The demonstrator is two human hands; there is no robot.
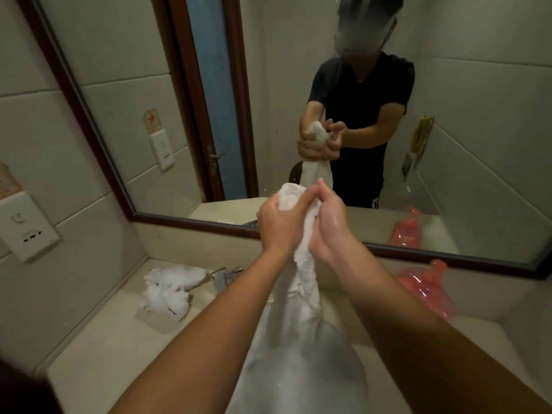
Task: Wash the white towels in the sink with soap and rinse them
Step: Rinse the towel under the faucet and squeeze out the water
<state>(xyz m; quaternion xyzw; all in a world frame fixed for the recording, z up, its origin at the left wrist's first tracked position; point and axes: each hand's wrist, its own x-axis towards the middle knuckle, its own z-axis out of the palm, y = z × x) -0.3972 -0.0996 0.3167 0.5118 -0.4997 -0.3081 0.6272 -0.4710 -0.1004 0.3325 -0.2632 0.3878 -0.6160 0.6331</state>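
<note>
Head view over a bathroom counter, left to right. On the left wall, a white socket plate. On the beige counter, near the back left corner, a second white towel lies crumpled in a loose, wet-looking heap, well apart from both hands. Just to its right stands a small metal fitting, partly hidden by the left forearm; what it is cannot be told.

Centre: the left hand grips the upper end of a white towel, fingers curled round a bunched fold that sticks out above the knuckles. The right hand, wet and shiny, clasps the same towel from the other side, just beside the left hand and touching it at the fingertips. The towel is gathered into a thick, ribbed, rope-like column between the hands, held above the sink. Below them it widens and hangs down into the sink, where its lower end merges with white foam.

Right: a pink plastic bag lies on the counter against the dark-framed mirror, which reflects the person, both hands and the towel.
</note>
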